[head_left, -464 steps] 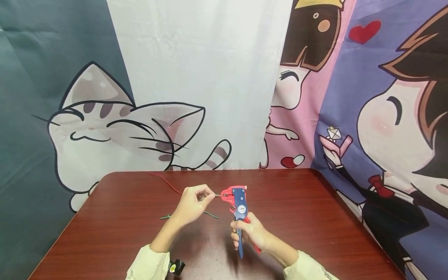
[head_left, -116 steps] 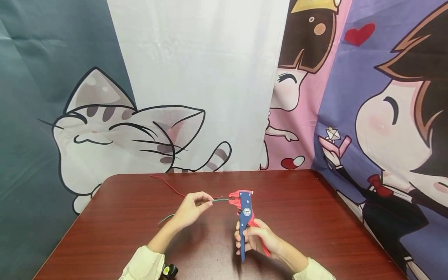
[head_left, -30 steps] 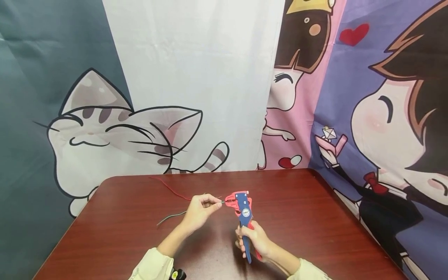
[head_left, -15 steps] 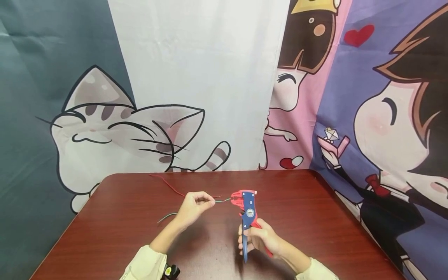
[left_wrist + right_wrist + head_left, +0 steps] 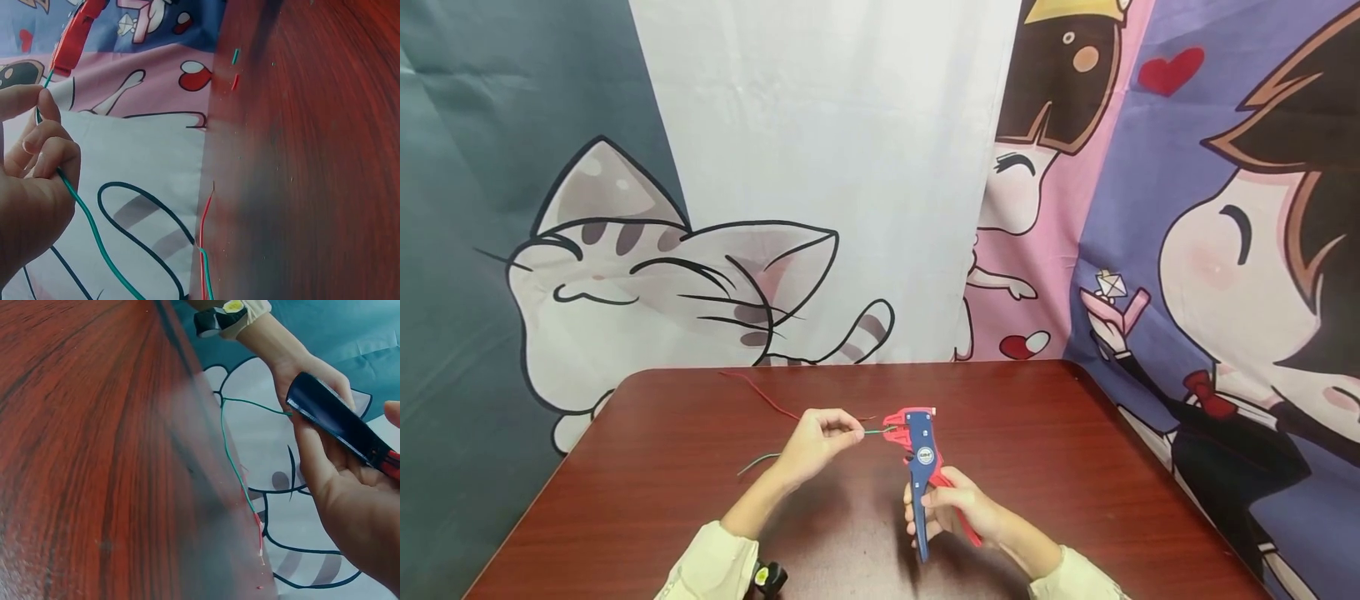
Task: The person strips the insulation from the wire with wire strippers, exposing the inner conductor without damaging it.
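My left hand (image 5: 815, 450) pinches a green wire (image 5: 100, 244) between thumb and index finger, near one end. The rest of that wire trails below the palm and down to the table. My right hand (image 5: 962, 505) grips a wire stripper (image 5: 919, 429) with a blue body and red jaws, held upright above the table. Its handles stand spread apart, and the wire's end lies in the gap between the red jaws. In the right wrist view, the blue handle (image 5: 331, 419) crosses my right fingers and hides part of the left hand.
A red wire (image 5: 760, 393) with a bare end lies on the brown table (image 5: 1037, 450), behind my left hand. Short cut bits of green insulation (image 5: 235, 56) and red insulation (image 5: 235, 82) lie there too. A cartoon-printed cloth (image 5: 850, 167) hangs behind the table.
Earlier the green wire lay on the table; now my left hand holds it. The stripper's handles, squeezed a second ago, have spread; the stripper moved right, then back left over the wire's end.
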The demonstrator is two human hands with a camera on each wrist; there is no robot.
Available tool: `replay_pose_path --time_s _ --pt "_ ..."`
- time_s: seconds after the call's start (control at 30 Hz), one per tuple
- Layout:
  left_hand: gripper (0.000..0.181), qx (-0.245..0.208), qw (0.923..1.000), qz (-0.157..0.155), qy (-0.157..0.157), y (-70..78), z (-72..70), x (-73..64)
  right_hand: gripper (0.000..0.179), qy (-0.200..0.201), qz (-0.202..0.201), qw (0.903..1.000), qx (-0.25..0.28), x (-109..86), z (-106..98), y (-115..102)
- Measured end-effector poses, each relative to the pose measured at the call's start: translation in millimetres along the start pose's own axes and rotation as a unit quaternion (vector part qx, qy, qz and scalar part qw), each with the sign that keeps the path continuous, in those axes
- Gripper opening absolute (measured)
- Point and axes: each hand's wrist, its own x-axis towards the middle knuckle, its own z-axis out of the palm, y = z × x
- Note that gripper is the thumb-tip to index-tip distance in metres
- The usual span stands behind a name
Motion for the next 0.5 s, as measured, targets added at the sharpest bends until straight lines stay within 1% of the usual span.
replay_pose_path --time_s 0.13,0.23,0.37,0.43,0.5 --pt "0.012 0.001 1.0000 0.005 -0.008 0.2 2.1 0.8 0.014 0.013 0.007 0.9997 -0.022 1.8 2.9 2.3" --pt "0.010 0.006 0.9999 0.007 -0.009 -0.5 3.2 1.2 0.009 0.043 0.012 0.9979 -0.048 2.2 6.7 3.1" --pt "0.013 0.017 0.9997 0.010 -0.010 0.2 4.6 0.7 0.009 0.078 0.017 0.9944 -0.069 2.6 11.1 3.4" --pt "0.013 0.022 0.9997 0.009 -0.008 1.0 5.5 0.2 0.010 0.081 0.015 0.9941 -0.070 3.6 12.7 3.2" --pt "0.014 0.025 0.9996 0.010 -0.002 1.4 5.8 0.0 0.012 0.075 0.006 0.9948 -0.068 4.9 13.5 3.1"
